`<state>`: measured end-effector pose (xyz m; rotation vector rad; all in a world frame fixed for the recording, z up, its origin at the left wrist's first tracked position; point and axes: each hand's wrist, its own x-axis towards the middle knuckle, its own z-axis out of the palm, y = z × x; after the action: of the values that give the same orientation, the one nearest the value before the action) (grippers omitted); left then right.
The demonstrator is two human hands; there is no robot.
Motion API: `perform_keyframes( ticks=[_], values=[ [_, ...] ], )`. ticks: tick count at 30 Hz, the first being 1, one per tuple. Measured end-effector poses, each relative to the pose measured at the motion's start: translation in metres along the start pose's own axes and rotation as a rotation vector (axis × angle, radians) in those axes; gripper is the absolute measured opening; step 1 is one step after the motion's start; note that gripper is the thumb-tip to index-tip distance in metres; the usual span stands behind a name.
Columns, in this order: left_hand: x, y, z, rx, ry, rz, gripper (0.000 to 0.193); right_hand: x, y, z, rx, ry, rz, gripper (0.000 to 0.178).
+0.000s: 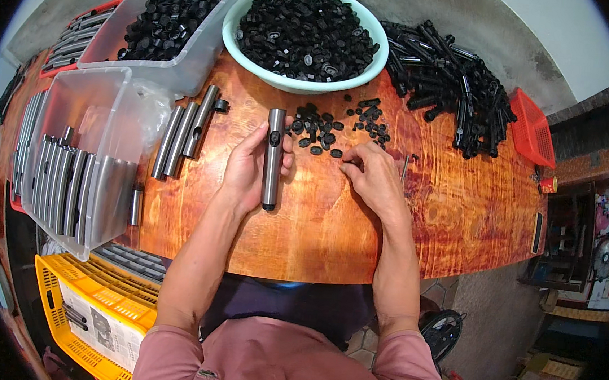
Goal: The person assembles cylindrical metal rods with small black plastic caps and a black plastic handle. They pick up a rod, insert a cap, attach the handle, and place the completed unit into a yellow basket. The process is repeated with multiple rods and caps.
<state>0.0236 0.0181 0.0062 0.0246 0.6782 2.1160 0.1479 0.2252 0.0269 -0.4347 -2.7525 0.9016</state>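
Note:
My left hand point(249, 160) is wrapped round a grey metal tube point(272, 173), held upright in the view above the wooden table. A black oval piece sits in the tube's side near its upper part, and a black plug closes its lower end. To the right, my right hand point(376, 178) is curled with thumb and forefinger together at the table, close to loose black oval caps point(317, 127). Whatever those fingertips may hold is hidden. Smaller black pieces point(373, 120) lie just beyond that hand.
Three metal tubes point(176, 139) lie left of my left hand. A clear bin point(104, 201) holds more tubes; another bin point(185, 64) holds black parts. A pale green basin point(292, 80) of black pieces stands behind. Black rods point(465, 88) are heaped beside a red basket point(531, 126).

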Motion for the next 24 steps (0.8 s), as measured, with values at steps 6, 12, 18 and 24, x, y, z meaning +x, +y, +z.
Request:
perform_keyframes(
  ticks=[6, 12, 18, 24],
  values=[
    [-0.001, 0.000, 0.002, 0.012, 0.010, 0.008, 0.040, 0.002, -0.013, -0.002, 0.037, 0.078, 0.008, 0.014],
    [0.000, -0.002, 0.000, 0.010, -0.012, 0.008, 0.040, 0.007, -0.004, 0.001, 0.099, 0.094, 0.177, 0.019],
    [-0.002, -0.002, 0.002, 0.025, 0.005, 0.007, 0.040, 0.005, -0.002, -0.020, 0.116, -0.001, 0.161, 0.028],
    [-0.003, -0.005, 0.005, 0.059, -0.002, -0.023, 0.042, 0.005, 0.010, -0.014, 0.023, -0.074, 0.133, 0.031]
  ],
)
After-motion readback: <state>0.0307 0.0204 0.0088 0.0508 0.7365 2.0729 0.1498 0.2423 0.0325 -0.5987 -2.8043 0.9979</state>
